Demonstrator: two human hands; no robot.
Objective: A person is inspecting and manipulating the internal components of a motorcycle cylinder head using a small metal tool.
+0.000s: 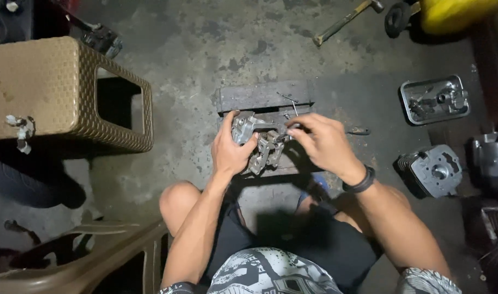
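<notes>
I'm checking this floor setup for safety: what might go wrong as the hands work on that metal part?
The metal engine part sits on a wooden block, steadied only by the left hand; it may slip. The right hand fingers pinch near its edges, so a nick is possible. Dim light hides small pieces on the concrete floor.

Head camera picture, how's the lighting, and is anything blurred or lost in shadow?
Head view: light falls brightest on the centre, where both hands, left and right, grip a grey metal engine part; corners fall into dark shadow; no strong glare; hands look slightly soft.
</notes>
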